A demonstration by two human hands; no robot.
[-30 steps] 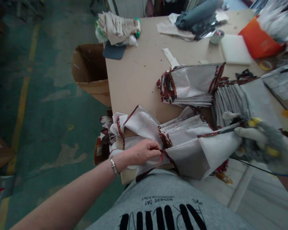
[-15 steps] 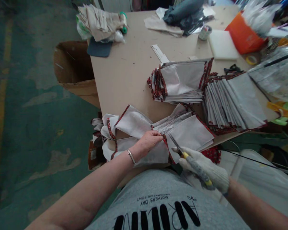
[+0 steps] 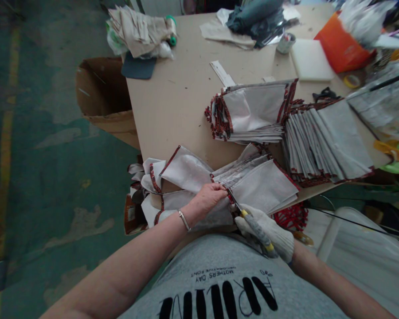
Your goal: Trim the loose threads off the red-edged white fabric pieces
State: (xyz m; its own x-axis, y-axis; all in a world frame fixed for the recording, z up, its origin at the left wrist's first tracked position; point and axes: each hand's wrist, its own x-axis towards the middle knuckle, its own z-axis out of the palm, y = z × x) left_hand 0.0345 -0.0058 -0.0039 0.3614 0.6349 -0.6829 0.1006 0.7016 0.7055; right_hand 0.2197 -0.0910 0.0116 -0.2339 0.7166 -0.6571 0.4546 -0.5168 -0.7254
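the bare left hand (image 3: 204, 201) pinches the red-trimmed edge of white panels (image 3: 216, 217); the gloved right hand (image 3: 274, 232) grips scissors (image 3: 256, 228), blades at those fingertips. left of the fingers, panels sprawl ungathered; just right, a loose pile (image 3: 264, 184) crowds the blades. beyond, two stacks (image 3: 257, 110) (image 3: 342, 133) are already gathered on the table (image 3: 166, 106).

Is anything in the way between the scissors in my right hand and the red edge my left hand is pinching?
Nothing visible is: the scissors in your right hand reach the red trim, close beside your left hand.
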